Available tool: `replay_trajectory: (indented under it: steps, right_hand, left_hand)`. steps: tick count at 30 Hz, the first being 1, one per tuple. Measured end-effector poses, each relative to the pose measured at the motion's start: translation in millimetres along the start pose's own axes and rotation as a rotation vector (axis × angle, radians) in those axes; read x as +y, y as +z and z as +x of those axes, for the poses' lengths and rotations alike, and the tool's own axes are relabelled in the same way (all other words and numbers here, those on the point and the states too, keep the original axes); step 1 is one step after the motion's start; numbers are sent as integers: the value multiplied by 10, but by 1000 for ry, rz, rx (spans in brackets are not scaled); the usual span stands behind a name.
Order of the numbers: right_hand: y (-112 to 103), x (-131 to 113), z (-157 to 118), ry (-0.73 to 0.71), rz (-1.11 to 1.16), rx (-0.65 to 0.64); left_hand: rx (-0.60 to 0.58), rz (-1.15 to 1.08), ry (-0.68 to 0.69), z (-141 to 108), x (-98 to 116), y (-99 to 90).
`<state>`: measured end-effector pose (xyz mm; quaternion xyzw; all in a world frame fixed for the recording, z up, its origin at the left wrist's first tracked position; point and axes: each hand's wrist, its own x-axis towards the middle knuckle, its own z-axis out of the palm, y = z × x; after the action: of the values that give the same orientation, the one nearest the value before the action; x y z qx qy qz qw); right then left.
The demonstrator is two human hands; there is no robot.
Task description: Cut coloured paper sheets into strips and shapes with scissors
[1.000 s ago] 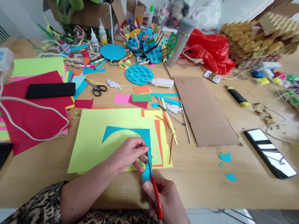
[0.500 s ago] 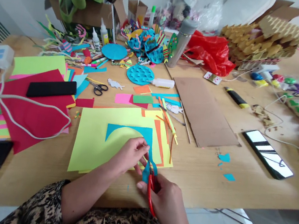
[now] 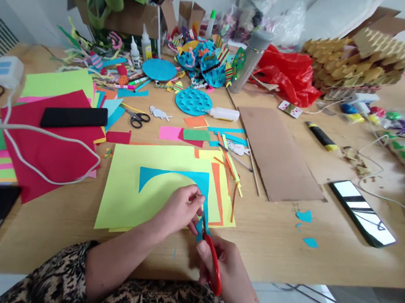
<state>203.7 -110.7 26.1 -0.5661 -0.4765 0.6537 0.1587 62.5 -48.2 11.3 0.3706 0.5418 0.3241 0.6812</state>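
Note:
My left hand pinches a blue piece of paper with a curved inner edge, holding it over the yellow sheets. In my right hand is a pair of red-handled scissors, its blades at the lower end of the blue paper, close to my left fingertips. Part of that lower end is hidden by the fingers and scissors. Under the blue paper lie yellow paper sheets, with orange paper showing at their right side.
Blue scraps and a phone lie to the right. Cardboard rests behind them. Red paper carries a black phone and a white cable. Black scissors, a blue disc and a flask are farther back.
The scissors have turned, their handles swinging right and down, and my right thumb now lies over them. The blue paper's left end has shifted slightly left and down.

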Motion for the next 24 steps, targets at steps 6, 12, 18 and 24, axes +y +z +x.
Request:
replay_trajectory:
  steps: [6, 12, 18, 24]
  right_hand:
    - [-16, 12, -3, -43, -2, -3]
    - [8, 24, 15, -32, 26, 16]
    - [23, 3, 25, 5, 43, 31]
    - [18, 32, 24, -19, 43, 34]
  left_hand:
    - [25, -58, 15, -14, 26, 6]
    - [1, -99, 1, -8, 6, 6]
    - [5, -88, -4, 1, -14, 8]
    - [5, -97, -48, 11, 1, 12]
